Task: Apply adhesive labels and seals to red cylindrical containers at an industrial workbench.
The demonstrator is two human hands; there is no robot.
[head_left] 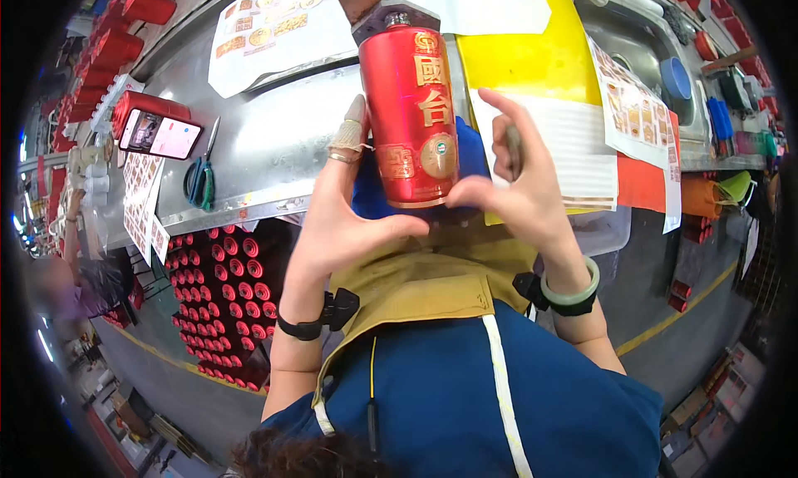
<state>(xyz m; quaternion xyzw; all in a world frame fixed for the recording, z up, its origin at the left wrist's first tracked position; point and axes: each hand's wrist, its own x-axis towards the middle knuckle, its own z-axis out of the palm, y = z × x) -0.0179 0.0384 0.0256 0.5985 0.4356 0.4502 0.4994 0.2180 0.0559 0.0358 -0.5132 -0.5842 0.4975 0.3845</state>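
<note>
Red-and-gold bottle (407, 116) sits at twelve o'clock in the head view, seen over the metal surface (258, 158). From it, a yellow sheet (532, 62) lies toward two o'clock. The left hand (332, 224), at seven o'clock, is spread beside the bottle; the right hand (532, 191), at four, has thumb and forefinger parted, other fingers curled. I cannot tell whether the hands touch the bottle. A lit phone (160, 135) is at nine o'clock; scissors (206, 187) lie between eight and nine.

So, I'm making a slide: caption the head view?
Left hand and right hand on either side of a red bottle at a metal workbench.
</note>
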